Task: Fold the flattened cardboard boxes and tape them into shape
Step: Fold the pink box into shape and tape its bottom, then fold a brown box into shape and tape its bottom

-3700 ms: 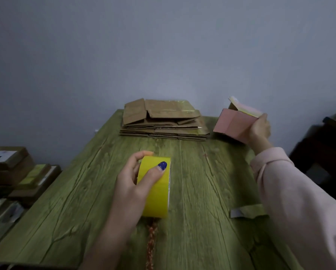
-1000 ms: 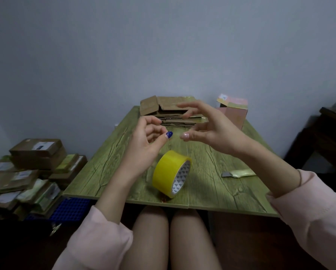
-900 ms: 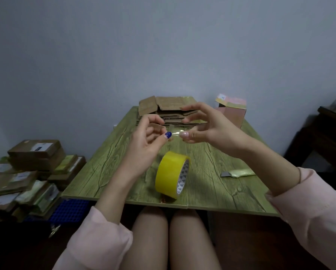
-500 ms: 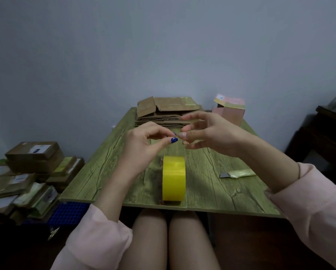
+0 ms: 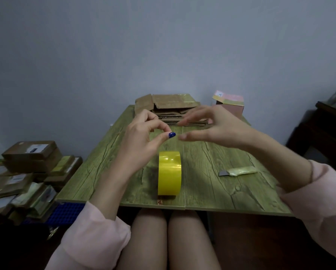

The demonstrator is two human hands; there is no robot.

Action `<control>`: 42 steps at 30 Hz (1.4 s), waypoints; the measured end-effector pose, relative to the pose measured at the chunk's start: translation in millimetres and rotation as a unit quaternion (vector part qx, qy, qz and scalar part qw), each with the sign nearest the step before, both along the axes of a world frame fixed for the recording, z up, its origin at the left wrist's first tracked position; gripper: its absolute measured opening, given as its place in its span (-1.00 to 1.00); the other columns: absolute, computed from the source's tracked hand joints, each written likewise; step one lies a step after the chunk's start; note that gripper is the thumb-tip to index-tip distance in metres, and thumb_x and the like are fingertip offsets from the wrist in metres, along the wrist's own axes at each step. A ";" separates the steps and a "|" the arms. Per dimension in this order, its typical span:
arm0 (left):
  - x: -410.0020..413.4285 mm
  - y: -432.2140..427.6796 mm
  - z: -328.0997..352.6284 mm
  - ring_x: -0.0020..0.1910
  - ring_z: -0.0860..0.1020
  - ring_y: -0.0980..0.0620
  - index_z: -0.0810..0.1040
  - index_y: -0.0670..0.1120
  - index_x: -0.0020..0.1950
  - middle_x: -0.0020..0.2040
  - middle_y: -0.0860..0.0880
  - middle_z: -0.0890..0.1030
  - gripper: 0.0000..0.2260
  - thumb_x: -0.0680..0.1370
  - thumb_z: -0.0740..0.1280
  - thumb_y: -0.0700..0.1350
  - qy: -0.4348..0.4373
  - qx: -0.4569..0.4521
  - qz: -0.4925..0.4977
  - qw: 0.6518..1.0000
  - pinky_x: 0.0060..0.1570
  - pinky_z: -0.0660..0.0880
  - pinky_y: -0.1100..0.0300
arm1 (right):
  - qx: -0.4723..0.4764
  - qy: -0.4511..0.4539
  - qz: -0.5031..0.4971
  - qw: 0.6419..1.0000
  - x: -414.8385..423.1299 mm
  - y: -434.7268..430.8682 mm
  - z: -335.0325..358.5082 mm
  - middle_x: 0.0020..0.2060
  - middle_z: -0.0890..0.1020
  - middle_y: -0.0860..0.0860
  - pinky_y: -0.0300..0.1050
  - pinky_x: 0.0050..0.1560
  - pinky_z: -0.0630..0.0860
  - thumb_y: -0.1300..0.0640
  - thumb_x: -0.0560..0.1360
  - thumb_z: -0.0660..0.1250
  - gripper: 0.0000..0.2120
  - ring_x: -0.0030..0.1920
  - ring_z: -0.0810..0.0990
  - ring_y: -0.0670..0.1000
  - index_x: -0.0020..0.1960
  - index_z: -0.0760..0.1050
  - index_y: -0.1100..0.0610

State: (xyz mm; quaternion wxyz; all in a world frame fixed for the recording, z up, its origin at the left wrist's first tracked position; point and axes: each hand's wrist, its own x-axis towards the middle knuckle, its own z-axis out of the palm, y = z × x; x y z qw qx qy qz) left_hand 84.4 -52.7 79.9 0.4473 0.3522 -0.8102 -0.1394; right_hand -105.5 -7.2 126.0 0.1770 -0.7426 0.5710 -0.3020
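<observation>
A yellow tape roll stands on its edge near the front of the green wooden table. Both my hands hover above it. My left hand has its fingers curled, with thumb and forefinger tips pressed together; I see nothing between them. My right hand is spread, its fingers straight and its thumb tip just short of my left thumb. A stack of flattened cardboard boxes lies at the table's far end. A folded pink box stands to the right of the stack.
A small cutter with a pale handle lies on the table at the right. Piled parcels and cardboard sit on the floor to the left. Dark furniture stands at the right. My knees are under the table's front edge.
The tape roll has rolled from tilted to edge-on and sits still. My hands stayed raised together; my right fingers have spread and drawn slightly away from my left.
</observation>
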 end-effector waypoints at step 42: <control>106.6 -18.2 -90.7 0.25 0.42 -0.05 0.41 -0.09 0.30 0.21 -0.02 0.52 -0.61 0.49 0.37 -0.16 -0.206 0.067 0.247 0.944 0.20 0.18 0.13 | 0.073 0.008 -0.030 0.997 65.9 -114.3 -64.9 -0.22 0.70 0.07 -0.14 -0.08 0.59 0.12 0.47 0.42 -0.86 -0.24 0.63 -0.08 -0.08 0.66 0.20</control>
